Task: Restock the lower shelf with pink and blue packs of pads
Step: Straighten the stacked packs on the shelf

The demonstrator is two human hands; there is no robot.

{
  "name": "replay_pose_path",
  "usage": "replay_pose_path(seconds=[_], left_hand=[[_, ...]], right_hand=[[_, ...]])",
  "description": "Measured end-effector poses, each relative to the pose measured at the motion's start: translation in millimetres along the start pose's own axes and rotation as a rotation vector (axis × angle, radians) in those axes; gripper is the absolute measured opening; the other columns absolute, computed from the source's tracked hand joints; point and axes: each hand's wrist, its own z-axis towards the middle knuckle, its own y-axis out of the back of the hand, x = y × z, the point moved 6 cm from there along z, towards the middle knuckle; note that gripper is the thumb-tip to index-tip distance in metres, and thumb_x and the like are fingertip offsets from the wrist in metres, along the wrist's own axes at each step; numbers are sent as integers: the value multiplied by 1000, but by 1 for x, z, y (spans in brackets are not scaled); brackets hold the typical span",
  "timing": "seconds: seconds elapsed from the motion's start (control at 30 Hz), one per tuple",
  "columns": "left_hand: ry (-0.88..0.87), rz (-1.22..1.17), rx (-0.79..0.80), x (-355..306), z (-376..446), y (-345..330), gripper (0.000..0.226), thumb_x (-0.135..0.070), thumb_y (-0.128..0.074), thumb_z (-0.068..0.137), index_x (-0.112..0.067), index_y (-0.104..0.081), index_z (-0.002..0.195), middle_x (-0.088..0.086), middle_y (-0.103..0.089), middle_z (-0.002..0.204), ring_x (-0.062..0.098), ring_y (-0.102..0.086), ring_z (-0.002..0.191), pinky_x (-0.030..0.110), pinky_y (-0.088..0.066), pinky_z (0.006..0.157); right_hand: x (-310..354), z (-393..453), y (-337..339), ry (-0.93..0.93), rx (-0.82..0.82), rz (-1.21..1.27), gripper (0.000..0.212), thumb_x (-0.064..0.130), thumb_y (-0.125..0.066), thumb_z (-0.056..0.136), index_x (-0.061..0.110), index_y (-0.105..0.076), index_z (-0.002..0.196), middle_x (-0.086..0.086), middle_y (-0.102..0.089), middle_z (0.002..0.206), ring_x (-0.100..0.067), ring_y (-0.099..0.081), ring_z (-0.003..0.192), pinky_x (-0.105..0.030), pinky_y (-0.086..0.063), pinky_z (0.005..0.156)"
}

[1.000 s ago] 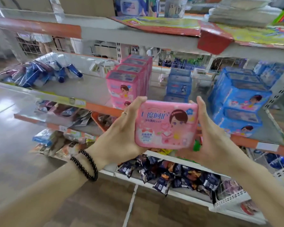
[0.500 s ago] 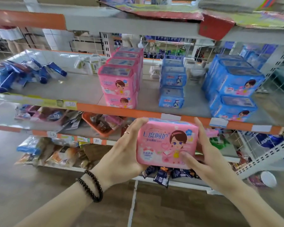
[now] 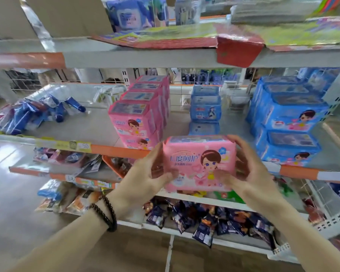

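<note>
- The pink pack of pads (image 3: 199,163) has risen since half a second ago: it then sat below the shelf (image 3: 98,122) front edge and now overlaps that orange edge strip, upright, its printed face toward the camera.
- The left hand (image 3: 145,177) grips the pack's left end, thumb on the front face; the right hand (image 3: 243,173) grips the right end, thumb low on the front, fingers curled over the top right corner. Both grips were the same before.
- The view has tipped up, so more of the top shelf now shows.
- On the shelf stand a pink stack (image 3: 139,116) left of centre, a small blue stack (image 3: 205,108) behind the held pack, and a large blue stack (image 3: 287,122) at the right edge.
- The held pack hides the small blue stack's foot; motion blur smears the fingertips and small print.
</note>
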Motion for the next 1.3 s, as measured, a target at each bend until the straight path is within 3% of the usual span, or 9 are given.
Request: replay_pose_path(seconds=[0.17, 0.43, 0.6, 0.7, 0.83, 1.0, 1.1, 1.2, 1.3], left_hand=[[10, -28, -96, -3, 13, 19, 43, -14, -66, 94, -20, -54, 136, -22, -70, 118, -1, -66, 112, 14, -52, 91], [-6, -79, -181, 18, 26, 61, 45, -20, -70, 92, -20, -56, 135, -12, -73, 115, 4, -68, 110, 22, -54, 94], [-59, -71, -190, 33, 50, 116, 40, -20, -71, 91, -18, -59, 129, -11, -75, 112, 6, -70, 105, 26, -57, 93], [-118, -87, -184, 42, 76, 158, 35, -18, -71, 91, -18, -62, 125, -12, -76, 106, 3, -71, 102, 21, -57, 88], [-127, -110, -155, 65, 120, 200, 26, -6, -72, 90, -19, -65, 112, -16, -75, 96, 0, -71, 92, 20, -55, 84], [-181, -252, -143, 77, 146, 229, 32, -16, -71, 83, -11, -68, 114, 3, -76, 107, 14, -72, 99, 38, -59, 92], [-243, -220, -108, 72, 153, 234, 27, -16, -68, 88, -14, -67, 115, -1, -76, 108, 10, -71, 97, 32, -58, 89], [-279, -253, -101, 77, 158, 241, 33, -3, -66, 92, -3, -63, 124, 4, -73, 114, 7, -69, 100, 27, -56, 91], [-307, -248, -92, 87, 162, 246, 38, -1, -63, 94, 0, -59, 131, 4, -72, 120, 13, -68, 108, 32, -54, 96]], right_hand=[[12, 34, -8, 60, 20, 1, 76, 15, -84, 76, 53, -45, 129, 18, -67, 117, -8, -69, 104, -42, -59, 89], [34, 59, -46, 157, 5, 0, 77, 30, -80, 69, 47, -44, 135, 13, -66, 121, -11, -68, 105, -39, -58, 90], [43, 101, -87, 164, -32, 32, 90, 22, -78, 79, 36, -29, 153, 8, -64, 131, -13, -66, 114, -50, -53, 99], [51, 133, -109, 145, -102, 18, 94, 37, -75, 77, 33, -24, 156, 14, -67, 126, -6, -64, 115, -38, -53, 98], [62, 175, -137, 144, -127, -50, 48, 34, -75, 85, 25, -60, 130, 24, -72, 103, 3, -68, 90, -14, -50, 74], [71, 200, -154, 177, -203, -64, 43, 21, -71, 90, 13, -59, 131, 4, -70, 120, -8, -68, 103, -25, -57, 85], [77, 204, -155, 197, -270, -65, 42, 12, -69, 91, 8, -57, 131, -1, -69, 120, -3, -67, 97, -18, -54, 78], [78, 210, -160, 210, -262, -78, 49, 11, -69, 89, 3, -53, 134, -5, -66, 125, 0, -66, 99, -15, -52, 78], [76, 219, -168, 216, -247, -81, 50, 6, -70, 90, 4, -51, 136, -3, -65, 126, -1, -65, 103, -13, -51, 79]])
